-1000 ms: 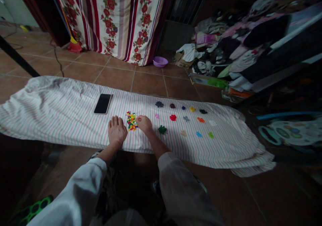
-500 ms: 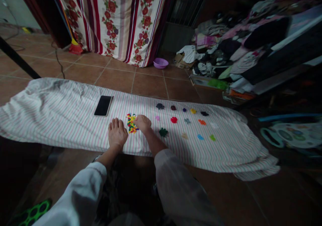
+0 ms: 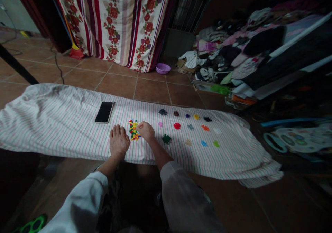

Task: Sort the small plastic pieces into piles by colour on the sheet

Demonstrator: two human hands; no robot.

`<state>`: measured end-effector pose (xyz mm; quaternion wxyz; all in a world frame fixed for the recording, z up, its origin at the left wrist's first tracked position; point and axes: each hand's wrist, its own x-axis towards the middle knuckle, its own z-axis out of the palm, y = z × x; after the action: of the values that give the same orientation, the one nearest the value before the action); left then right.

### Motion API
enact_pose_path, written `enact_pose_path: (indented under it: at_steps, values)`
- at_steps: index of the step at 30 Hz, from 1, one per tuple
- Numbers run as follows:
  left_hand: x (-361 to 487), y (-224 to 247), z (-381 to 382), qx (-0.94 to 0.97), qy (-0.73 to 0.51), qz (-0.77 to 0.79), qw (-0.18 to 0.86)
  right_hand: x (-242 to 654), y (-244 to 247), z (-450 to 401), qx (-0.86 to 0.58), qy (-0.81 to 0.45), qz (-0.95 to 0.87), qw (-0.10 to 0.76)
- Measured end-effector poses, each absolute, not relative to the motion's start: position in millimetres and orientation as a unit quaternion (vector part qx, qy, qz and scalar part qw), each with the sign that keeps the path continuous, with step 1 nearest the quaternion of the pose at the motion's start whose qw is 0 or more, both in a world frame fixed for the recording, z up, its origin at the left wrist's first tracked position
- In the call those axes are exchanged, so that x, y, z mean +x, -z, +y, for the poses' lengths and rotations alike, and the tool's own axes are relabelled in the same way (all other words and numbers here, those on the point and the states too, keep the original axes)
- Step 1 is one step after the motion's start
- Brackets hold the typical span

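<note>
While I am watching remotely, the left hand (image 3: 119,139) is resting palm down, fingers outstretched, beside the mixed pile (image 3: 134,132), which is lying between the near and far edges of the cloth (image 3: 64,122). The right hand (image 3: 145,132) is curling over the pile's right side; whether it is gripping anything, I am not making out. Single-colour clusters (image 3: 176,126) are lying toward the cloth's right end.

Dim room, cool cast. Striped cloth (image 3: 70,122) palest; left sleeve (image 3: 75,202) catches light, right sleeve (image 3: 184,191) greyer, shaded. Clothes heap (image 3: 233,46) sinks into gloom, lower corners near black. Wide-angle stretch toward the edges; pale plastic item (image 3: 303,138) at far right smeared. Coloured pieces (image 3: 134,131) soft, hard to separate.
</note>
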<state>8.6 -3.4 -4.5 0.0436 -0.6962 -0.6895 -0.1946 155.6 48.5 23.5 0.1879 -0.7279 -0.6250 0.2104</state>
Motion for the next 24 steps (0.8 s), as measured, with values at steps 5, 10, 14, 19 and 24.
enact_pose_path:
  at_steps: [5,10,14,19,24]
  values:
    - [9.3,1.0,-4.5,-0.693,0.204,-0.69,0.042,153.4,-27.3,43.1,-0.721,-0.226,-0.607,0.246]
    - [10.2,-1.2,-4.9,-0.697,0.202,-0.687,0.05,152.4,-25.3,37.0,-0.684,-0.254,-0.602,0.324]
    - [9.7,-0.2,-4.7,-0.695,0.205,-0.687,0.056,153.4,-19.5,33.7,-0.662,-0.268,-0.597,0.364]
    - [8.9,1.7,-4.5,-0.696,0.203,-0.686,0.058,157.9,-16.6,30.6,-0.656,-0.274,-0.597,0.372]
    - [10.1,-2.6,-6.8,-0.694,0.207,-0.688,0.047,163.4,-20.3,25.9,-0.645,-0.231,-0.63,0.367]
